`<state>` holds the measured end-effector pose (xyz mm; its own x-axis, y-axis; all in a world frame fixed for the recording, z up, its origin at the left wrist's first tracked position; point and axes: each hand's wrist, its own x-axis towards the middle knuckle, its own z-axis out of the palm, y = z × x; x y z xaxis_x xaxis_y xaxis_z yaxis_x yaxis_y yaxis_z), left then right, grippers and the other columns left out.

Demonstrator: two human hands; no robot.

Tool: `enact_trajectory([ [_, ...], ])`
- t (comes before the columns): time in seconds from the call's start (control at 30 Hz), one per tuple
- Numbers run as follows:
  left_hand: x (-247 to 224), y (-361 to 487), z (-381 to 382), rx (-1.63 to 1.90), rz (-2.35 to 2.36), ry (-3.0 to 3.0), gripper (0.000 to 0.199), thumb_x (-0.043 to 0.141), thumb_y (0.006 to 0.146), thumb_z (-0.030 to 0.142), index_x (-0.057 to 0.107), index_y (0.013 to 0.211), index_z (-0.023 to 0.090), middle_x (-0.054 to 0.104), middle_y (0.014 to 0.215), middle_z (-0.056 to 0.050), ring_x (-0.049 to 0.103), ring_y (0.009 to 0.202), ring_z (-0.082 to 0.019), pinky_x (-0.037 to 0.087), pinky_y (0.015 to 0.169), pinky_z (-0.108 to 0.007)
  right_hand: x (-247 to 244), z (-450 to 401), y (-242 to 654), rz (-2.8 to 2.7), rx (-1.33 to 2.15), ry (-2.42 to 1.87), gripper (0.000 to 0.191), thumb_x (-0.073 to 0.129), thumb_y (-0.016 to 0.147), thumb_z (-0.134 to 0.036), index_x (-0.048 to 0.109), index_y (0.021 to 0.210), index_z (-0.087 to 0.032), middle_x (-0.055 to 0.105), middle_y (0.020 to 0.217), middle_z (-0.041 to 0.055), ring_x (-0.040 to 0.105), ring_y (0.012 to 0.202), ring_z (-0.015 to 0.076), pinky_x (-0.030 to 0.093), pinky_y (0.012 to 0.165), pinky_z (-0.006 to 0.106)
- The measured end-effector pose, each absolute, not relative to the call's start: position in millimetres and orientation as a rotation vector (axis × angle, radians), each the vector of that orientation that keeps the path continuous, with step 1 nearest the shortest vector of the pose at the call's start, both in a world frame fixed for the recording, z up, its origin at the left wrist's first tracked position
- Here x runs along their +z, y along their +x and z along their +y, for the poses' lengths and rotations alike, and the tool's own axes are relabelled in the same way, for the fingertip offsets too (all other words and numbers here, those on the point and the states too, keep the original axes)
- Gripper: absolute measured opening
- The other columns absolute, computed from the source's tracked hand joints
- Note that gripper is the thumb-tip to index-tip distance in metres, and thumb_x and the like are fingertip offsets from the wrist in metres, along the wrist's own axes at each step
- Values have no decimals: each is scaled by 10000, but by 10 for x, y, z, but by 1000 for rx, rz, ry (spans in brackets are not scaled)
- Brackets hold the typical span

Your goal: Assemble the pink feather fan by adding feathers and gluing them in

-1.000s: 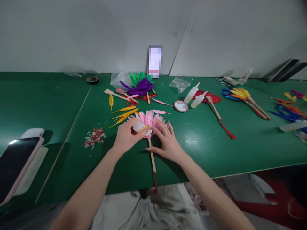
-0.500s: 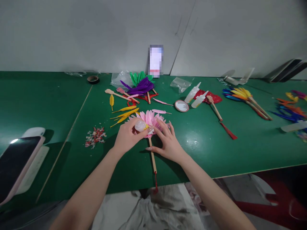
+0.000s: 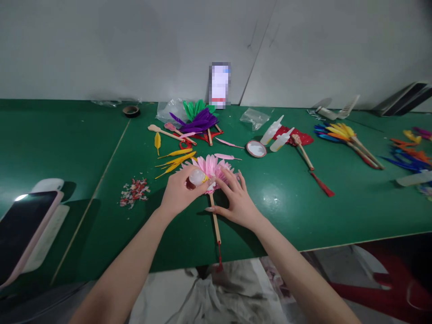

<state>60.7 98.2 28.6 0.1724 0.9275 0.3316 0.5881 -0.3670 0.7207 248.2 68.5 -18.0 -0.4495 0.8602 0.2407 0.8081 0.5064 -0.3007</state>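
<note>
A fan of pink feathers [image 3: 211, 164] lies on the green table, its wooden handle [image 3: 215, 225] pointing toward me and ending in a red tassel [image 3: 220, 264]. My left hand [image 3: 180, 189] is closed around a small translucent squeeze bottle [image 3: 196, 177], tilted so its yellow end meets the fan's base. What the tip touches is hidden by my fingers. Across the fan's right side rests my right hand [image 3: 236, 195], fingers spread over the feathers and thumb touching the handle. White patches show at the fan's base between the hands.
Yellow feathers [image 3: 175, 159] lie left of the fan, near red and white scraps [image 3: 134, 192]. Behind are purple feathers [image 3: 199, 123], loose pink ones, a small white-filled dish [image 3: 256, 149] and squeeze bottles [image 3: 281, 139]. Phones [image 3: 25, 229] lie at far left; a multicoloured fan [image 3: 339, 132] lies right.
The bottle in my left hand has tipped very slightly. Both hands and the fan otherwise stay in place; the view has shifted a little.
</note>
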Motion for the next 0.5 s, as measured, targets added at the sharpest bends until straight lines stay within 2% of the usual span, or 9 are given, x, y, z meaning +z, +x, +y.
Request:
enact_trajectory([
  [0.2,256,602,985,1053,1403,2043,262,647,735,435,592,787,185,636,763,-12,585,681,-155,437,610,-238,-180,685,2478,-2392,184,-1381,796,466,784,-680,342,1392,-183,239,1490,160,187,1388,266,85,1112,531],
  [0.37,283,610,981,1096,1413,2013,259,663,721,422,570,714,180,566,630,18,502,547,-118,387,517,-221,-172,683,2478,-2401,209,-1392,809,462,782,-684,333,1399,-178,239,1491,161,187,1387,275,78,1111,537],
  [0.5,258,603,991,1221,1409,1959,260,661,729,419,563,737,178,578,684,8,506,581,-116,406,548,-224,-170,681,2475,-2377,232,-1390,816,493,772,-673,323,1405,-187,242,1491,156,193,1384,281,69,1112,539],
])
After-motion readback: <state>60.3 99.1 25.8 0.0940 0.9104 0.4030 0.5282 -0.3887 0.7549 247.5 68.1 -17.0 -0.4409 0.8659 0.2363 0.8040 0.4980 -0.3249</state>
